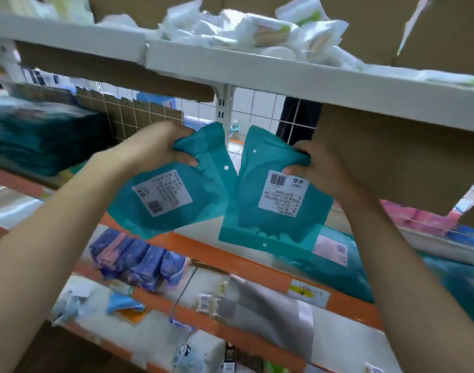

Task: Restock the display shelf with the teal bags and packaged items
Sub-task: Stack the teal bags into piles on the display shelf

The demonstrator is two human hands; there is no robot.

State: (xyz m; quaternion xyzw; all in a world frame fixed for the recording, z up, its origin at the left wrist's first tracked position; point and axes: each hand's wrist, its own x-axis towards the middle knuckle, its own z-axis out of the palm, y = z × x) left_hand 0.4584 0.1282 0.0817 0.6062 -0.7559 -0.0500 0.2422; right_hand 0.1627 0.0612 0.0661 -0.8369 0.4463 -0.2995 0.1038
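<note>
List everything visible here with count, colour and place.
left teal bag: 1, teal, white label, mid-air before middle shelf
right teal bag: 1, teal, beside it
teal stack: count unclear, dark teal, middle shelf left
white packets: many, white, top shelf
purple packets: several, purple, lower shelf left
pink packets: several, pink, far right
cardboard box: 1, brown, right under top shelf
left hand: 1, grips left teal bag
right hand: 1, grips right teal bag
</note>
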